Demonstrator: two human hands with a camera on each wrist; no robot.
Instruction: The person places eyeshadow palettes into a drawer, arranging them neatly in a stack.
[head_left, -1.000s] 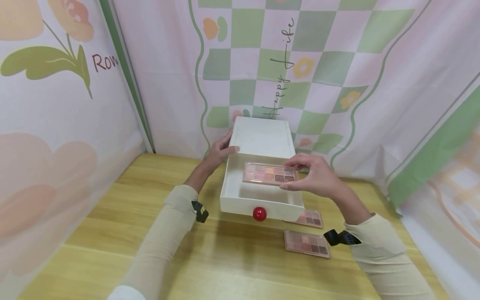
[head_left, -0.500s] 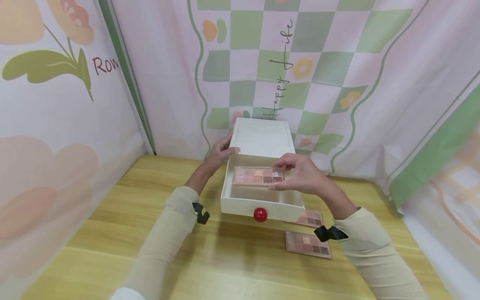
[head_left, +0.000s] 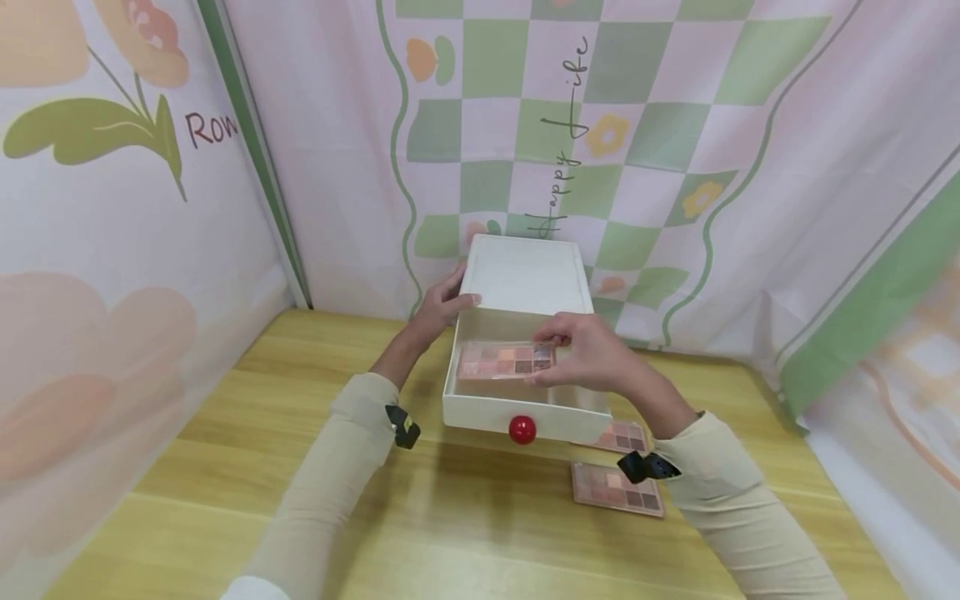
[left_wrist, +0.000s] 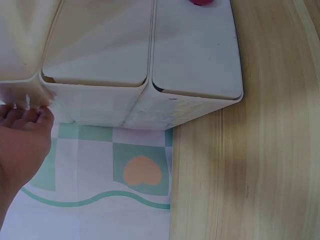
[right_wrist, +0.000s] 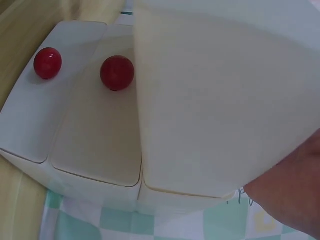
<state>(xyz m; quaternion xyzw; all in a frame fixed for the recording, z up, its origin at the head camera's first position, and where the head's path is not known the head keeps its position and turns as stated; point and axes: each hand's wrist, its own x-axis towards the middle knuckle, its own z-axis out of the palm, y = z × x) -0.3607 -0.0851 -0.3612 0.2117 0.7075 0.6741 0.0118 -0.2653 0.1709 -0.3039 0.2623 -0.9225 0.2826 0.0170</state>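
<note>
A white drawer cabinet (head_left: 528, 273) stands at the back of the table, its top drawer (head_left: 480, 412) pulled out. My right hand (head_left: 588, 354) pinches the right end of a flat eyeshadow palette (head_left: 491, 362), which is inside the drawer opening, left of its middle. Whether the palette touches the drawer floor cannot be made out. On the cabinet's upper left edge my left hand (head_left: 438, 308) holds on, thumb over the top; the left wrist view shows the curled fingers (left_wrist: 30, 115) against the side. In the right wrist view, the pulled-out drawer hides the palette and most of the right hand (right_wrist: 290, 187).
Two more palettes lie on the wooden table (head_left: 480, 533): one (head_left: 618, 489) nearer the front, another (head_left: 626, 436) partly behind the drawer's corner. Two lower drawers with red knobs (right_wrist: 117, 73) are closed. A patterned curtain (head_left: 487, 125) hangs right behind the cabinet.
My right hand has carried the palette leftward and slightly down, deeper into the drawer opening. The left hand and the cabinet have stayed in place.
</note>
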